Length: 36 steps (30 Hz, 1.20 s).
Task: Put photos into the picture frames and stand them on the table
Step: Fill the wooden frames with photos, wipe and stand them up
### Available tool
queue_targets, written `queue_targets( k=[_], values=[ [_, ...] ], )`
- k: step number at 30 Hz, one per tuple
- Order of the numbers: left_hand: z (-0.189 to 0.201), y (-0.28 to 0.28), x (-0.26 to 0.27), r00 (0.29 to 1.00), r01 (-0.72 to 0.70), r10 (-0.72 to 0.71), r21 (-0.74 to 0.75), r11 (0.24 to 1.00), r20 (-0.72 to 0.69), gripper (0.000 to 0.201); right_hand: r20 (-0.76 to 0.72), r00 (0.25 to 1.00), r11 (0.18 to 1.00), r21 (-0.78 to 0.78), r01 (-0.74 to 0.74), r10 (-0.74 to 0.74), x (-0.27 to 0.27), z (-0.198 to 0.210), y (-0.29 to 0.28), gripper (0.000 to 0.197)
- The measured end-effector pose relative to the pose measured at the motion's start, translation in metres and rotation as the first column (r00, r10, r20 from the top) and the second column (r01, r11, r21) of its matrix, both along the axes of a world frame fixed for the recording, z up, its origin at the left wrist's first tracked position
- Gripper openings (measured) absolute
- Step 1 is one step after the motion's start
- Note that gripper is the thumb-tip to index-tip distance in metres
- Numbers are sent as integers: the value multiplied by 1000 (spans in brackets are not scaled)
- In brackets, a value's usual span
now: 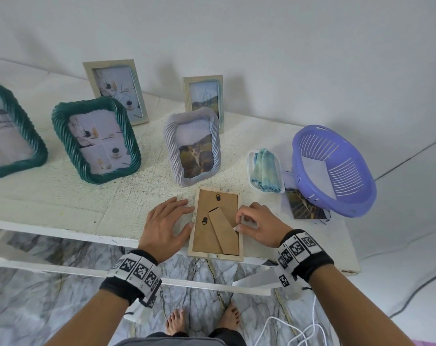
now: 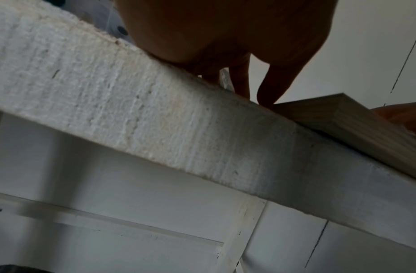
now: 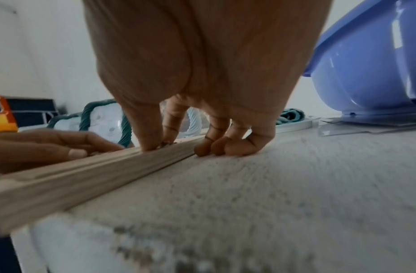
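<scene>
A pale wooden picture frame (image 1: 207, 242) lies face down at the table's front edge, its brown backing and stand leg facing up. My left hand (image 1: 177, 218) lies flat on the table, with straight fingers against the frame's left side. My right hand (image 1: 237, 223) pinches a small tab on the frame's right rim between thumb and forefinger. In the right wrist view the right hand (image 3: 160, 142) bears down on the frame (image 3: 85, 175), its other fingers curled on the table. The left wrist view shows the left hand's fingertips (image 2: 265, 96) beside the frame's corner (image 2: 342, 125).
Several frames with photos stand behind: a green wavy frame (image 1: 97, 141), a lilac one (image 1: 192, 146), and pale ones at the back. On the right are a white tray (image 1: 249, 171) holding a cloth, a tilted purple basket (image 1: 334, 168) and a loose photo (image 1: 304, 206).
</scene>
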State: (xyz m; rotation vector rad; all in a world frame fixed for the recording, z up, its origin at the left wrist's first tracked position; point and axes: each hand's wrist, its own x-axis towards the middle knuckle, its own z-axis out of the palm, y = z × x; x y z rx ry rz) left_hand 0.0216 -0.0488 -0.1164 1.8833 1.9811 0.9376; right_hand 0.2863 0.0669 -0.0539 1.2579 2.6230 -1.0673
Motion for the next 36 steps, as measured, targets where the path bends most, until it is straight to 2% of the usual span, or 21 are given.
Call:
queue_targets(
  k=[9, 15, 18, 21, 24, 26, 28, 30, 33, 36],
  values=[
    [1, -1, 3, 999, 20, -20, 5, 1000, -27, 40, -72, 997, 984, 168, 52, -41, -6, -8, -9, 21],
    [1, -3, 4, 997, 55, -53, 48, 997, -52, 29, -89, 993, 987, 134, 93, -82, -9, -9, -10, 22],
    [3, -4, 8, 989, 124, -121, 37, 992, -89, 31, -89, 992, 987, 124, 103, -93, -10, -10, -11, 23],
    [5, -4, 9, 992, 113, -111, 22, 993, -63, 31, -88, 990, 987, 110, 116, -106, -10, -7, -10, 25],
    [4, -3, 7, 995, 89, -89, 7, 996, -41, 37, -66, 994, 991, 90, 94, -88, -13, -1, -6, 21],
    [3, -1, 7, 996, 80, -80, 5, 997, -32, 42, -45, 992, 983, 138, 123, -118, -20, 5, -4, 17],
    [2, -1, 7, 997, 74, -74, 8, 997, -33, 43, -41, 981, 946, 260, 194, -189, -30, 11, -1, 29],
    [2, -1, 6, 997, 70, -69, 12, 997, -39, 43, -27, 980, 926, 323, 195, -197, -43, 17, 2, 43],
    [1, -1, 6, 997, 72, -71, 21, 997, -36, 43, 111, 981, 955, 270, 124, -159, -59, 23, 7, 56],
    [1, 1, 4, 997, 73, -72, 22, 997, -30, 44, 186, 967, 959, 255, 125, -176, -67, 24, 10, 53]
  ],
)
